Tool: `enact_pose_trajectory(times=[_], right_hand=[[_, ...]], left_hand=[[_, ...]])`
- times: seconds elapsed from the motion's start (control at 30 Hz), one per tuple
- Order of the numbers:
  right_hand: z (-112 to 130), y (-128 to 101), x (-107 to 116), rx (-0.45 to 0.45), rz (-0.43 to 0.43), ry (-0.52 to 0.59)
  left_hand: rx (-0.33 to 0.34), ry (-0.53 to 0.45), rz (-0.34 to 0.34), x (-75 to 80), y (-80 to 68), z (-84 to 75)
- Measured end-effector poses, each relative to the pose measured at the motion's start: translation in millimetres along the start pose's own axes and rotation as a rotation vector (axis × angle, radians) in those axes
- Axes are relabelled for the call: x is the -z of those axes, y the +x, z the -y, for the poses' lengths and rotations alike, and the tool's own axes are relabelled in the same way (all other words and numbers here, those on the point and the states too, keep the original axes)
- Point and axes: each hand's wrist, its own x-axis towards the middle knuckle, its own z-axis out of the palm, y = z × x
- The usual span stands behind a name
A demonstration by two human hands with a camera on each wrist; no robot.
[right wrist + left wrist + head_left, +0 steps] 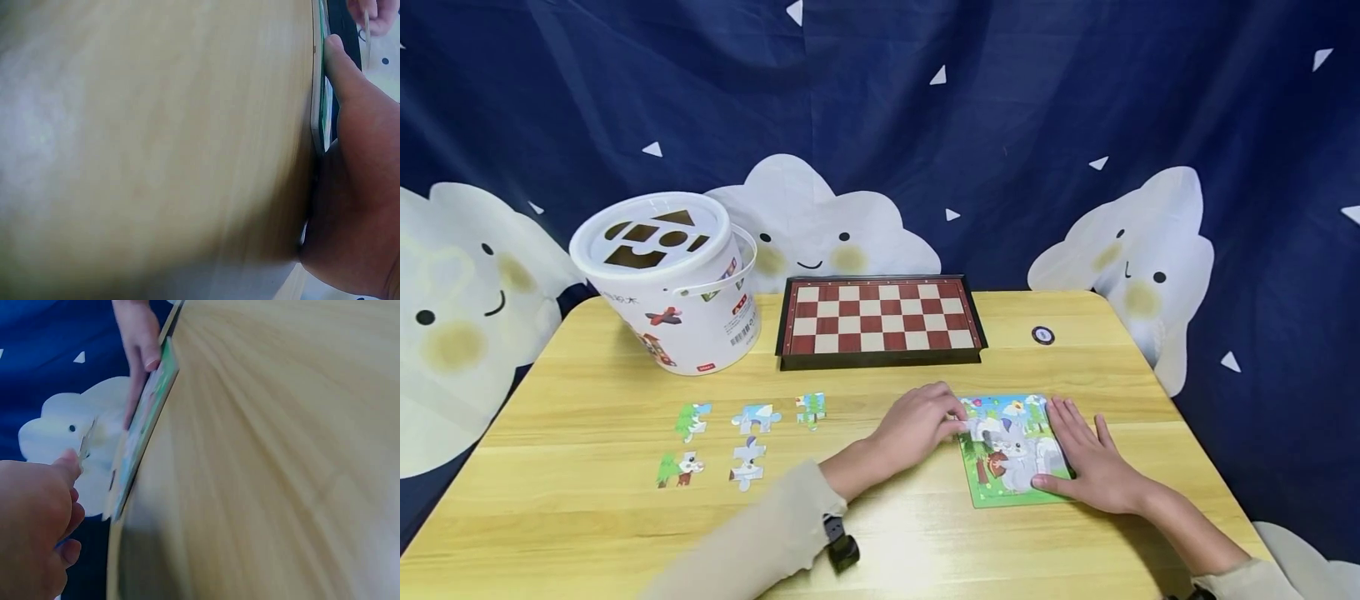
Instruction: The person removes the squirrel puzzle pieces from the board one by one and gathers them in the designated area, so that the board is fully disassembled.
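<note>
A green puzzle board (1009,487) with a grey animal picture lies on the wooden table (925,533) at the front right. My left hand (951,425) is at the board's upper left corner, fingers curled, pinching a thin puzzle piece (85,445) just over the board. My right hand (1075,446) lies flat on the board's right side, fingers straight, thumb at the lower edge. In the left wrist view the board (150,412) shows edge-on with the right hand (140,337) behind it. In the right wrist view the right hand (356,125) presses on the board edge (320,106).
Several loose puzzle pieces (752,417) lie in two rows at the table's left middle. A white shape-sorter bucket (685,325) stands at the back left. A red-and-white chessboard (880,321) sits behind the hands, with a small round disc (1042,335) to its right.
</note>
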Motion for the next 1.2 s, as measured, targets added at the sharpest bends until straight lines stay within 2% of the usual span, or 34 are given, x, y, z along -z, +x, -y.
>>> enact_pose_trajectory(times=[0.27, 0.47, 0.77, 0.9, 1.07, 1.2], right_hand=[[-0.5, 1.1, 0.0, -0.004, 0.004, 0.002], [0.2, 1.8, 1.2, -0.012, 0.006, 0.002], [0.3, 1.8, 1.7, -0.019, 0.011, 0.003], [-0.2, 1.8, 1.0, -0.018, 0.014, 0.006], [-0.8, 1.4, 0.4, -0.017, 0.014, 0.007], [-1.1, 1.1, -0.1, -0.016, 0.014, 0.004]], left_hand=[[0.038, -0.05, -0.063, 42.0, -37.0, 25.8], [0.081, -0.053, -0.101, 61.5, -69.7, 45.3], [0.142, -0.046, -0.114, 79.9, -110.0, 67.9], [0.175, -0.072, -0.126, 85.5, -128.6, 78.8], [0.229, -0.101, -0.097, 89.6, -149.3, 90.6], [0.263, -0.074, -0.058, 93.7, -159.8, 97.1]])
